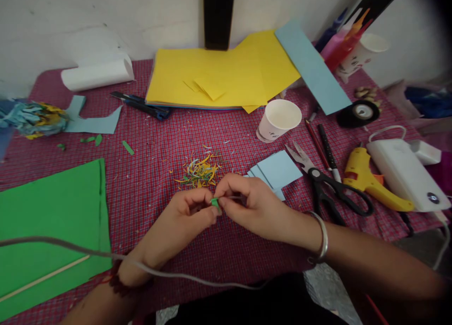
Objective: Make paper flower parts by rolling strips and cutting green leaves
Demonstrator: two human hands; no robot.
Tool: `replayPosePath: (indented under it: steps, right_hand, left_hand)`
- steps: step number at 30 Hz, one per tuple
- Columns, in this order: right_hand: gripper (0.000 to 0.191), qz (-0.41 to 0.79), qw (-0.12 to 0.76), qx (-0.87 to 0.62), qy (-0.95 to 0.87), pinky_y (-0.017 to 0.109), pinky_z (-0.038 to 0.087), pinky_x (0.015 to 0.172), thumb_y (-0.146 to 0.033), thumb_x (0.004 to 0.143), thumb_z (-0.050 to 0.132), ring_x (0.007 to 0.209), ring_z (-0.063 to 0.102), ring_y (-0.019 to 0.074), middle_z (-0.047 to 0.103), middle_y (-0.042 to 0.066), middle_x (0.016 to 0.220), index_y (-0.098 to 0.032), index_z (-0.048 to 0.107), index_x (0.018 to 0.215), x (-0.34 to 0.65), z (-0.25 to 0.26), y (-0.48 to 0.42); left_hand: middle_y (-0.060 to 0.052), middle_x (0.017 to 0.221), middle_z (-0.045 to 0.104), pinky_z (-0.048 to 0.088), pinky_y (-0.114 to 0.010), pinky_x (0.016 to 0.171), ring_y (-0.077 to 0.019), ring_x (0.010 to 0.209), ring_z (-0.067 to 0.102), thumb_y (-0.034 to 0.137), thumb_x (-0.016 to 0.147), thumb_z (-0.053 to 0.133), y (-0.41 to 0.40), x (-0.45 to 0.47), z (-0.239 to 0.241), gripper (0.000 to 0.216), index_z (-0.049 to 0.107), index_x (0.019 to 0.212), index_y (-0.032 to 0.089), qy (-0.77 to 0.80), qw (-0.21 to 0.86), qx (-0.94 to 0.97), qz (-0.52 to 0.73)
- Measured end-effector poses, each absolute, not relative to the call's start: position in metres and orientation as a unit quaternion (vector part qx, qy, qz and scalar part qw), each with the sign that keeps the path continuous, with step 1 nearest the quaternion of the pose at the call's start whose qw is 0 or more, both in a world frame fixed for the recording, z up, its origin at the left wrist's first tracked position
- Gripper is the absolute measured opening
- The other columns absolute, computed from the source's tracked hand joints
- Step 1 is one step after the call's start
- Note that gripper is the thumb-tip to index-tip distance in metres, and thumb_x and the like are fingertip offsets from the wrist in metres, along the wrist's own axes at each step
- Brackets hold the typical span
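Observation:
My left hand (187, 217) is closed, pinching a small folded or rolled piece of green paper (215, 203) between thumb and forefinger. Meeting it from the other side, my right hand (259, 208) is closed on a thin pale stick (237, 198), whose tip reaches the green paper. Fingers hide part of both. Just beyond the fingertips lies a heap of thin yellow, green and pale-blue paper shreds (201, 169). Light-blue paper squares (277, 169) lie partly behind my right hand.
Green sheets (52, 207) with a thin wooden stick (45, 278) lie left. Yellow sheets (212, 71) and a box cutter (141, 104) are behind. Rightward are a paper cup (282, 115), scissors (339, 188) and yellow glue gun (370, 179). A cable (165, 272) crosses over my left wrist.

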State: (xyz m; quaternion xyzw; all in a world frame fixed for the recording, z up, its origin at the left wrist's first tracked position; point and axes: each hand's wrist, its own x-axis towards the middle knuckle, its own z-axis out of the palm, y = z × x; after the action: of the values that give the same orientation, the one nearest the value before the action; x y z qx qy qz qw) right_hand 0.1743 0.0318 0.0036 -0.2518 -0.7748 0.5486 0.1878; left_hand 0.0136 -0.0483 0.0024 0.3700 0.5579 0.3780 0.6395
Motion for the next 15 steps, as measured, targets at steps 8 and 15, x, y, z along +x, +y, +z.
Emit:
replayPosePath:
  steps: [8,15]
  right_hand:
    - [0.015,0.42,0.248,-0.156,-0.859,0.026,0.038,0.07,-0.004,0.086,0.05,0.074,0.055,0.0115,0.063,-0.001,0.078,-0.017,0.058,0.086,0.1776,0.0018,0.034]
    - [0.016,0.29,0.213,-0.121,-0.925,0.031,0.033,0.072,-0.014,0.091,0.048,0.076,0.052,0.015,0.061,0.002,0.08,-0.018,0.062,0.087,0.1825,0.0078,0.0402]
  left_hand:
    - [0.0,0.059,0.054,0.029,-0.019,0.042,-0.008,0.05,0.044,0.036,0.079,0.058,-0.0469,0.0141,0.0029,0.025,0.063,0.065,0.016,0.464,0.749,0.189,0.434]
    - [0.002,0.059,0.048,0.028,-0.02,0.043,-0.008,0.05,0.039,0.033,0.081,0.054,-0.0472,0.0107,-0.0006,0.022,0.055,0.065,0.018,0.493,0.737,0.241,0.394]
